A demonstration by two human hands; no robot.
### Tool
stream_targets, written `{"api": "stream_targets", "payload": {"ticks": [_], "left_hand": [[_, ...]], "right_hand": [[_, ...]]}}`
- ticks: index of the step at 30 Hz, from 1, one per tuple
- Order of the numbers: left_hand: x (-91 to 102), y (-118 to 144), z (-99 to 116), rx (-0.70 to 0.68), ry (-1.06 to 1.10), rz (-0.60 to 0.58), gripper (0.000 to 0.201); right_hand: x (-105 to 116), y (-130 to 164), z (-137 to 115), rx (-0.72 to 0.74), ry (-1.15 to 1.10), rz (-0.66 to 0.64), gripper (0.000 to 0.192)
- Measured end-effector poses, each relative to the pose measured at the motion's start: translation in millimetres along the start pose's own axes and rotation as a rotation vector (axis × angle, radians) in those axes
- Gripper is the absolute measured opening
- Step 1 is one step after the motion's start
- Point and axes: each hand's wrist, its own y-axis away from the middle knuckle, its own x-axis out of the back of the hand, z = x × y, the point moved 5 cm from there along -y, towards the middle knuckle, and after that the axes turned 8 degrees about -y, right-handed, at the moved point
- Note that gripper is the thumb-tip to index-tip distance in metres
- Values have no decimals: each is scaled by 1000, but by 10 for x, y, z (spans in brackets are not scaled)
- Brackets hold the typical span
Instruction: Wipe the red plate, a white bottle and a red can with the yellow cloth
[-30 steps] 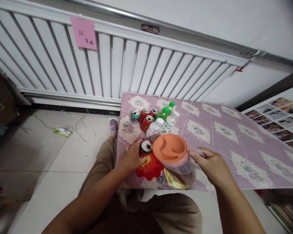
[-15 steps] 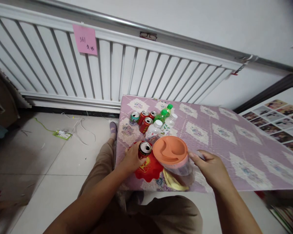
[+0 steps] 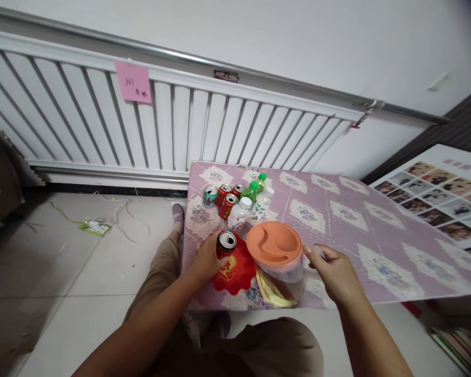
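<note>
My left hand [image 3: 207, 260] is wrapped round a dark-topped, opened drink can [image 3: 226, 242], which stands upright over a red scalloped mat [image 3: 239, 275] with a gold pattern. To the right of it is a clear pitcher [image 3: 284, 280] with an orange lid [image 3: 272, 243]. The fingers of my right hand [image 3: 335, 268] close round the pitcher's handle [image 3: 321, 253]. A yellow cloth [image 3: 272, 290] lies by the mat, partly seen through the pitcher. Whether the pitcher touches the table cannot be made out.
Behind my hands stand several red cans [image 3: 228, 207], a teal can [image 3: 210, 196], white bottles [image 3: 239, 213] and green-capped bottles [image 3: 251, 191]. They share a table with a purple floral cover [image 3: 337, 230]. A white radiator [image 3: 172, 125] runs along the far side. A power strip [image 3: 95, 228] lies on the floor.
The view has shifted slightly, so the scene sits a little lower and further left. Both hands keep their holds on the can and the pitcher's handle.
</note>
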Motion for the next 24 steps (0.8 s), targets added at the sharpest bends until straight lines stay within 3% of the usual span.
{"api": "stream_targets", "payload": {"ticks": [24], "left_hand": [[-156, -31, -131, -28, -6, 54, 81]], "right_hand": [[382, 110, 345, -84, -196, 146, 41]]}}
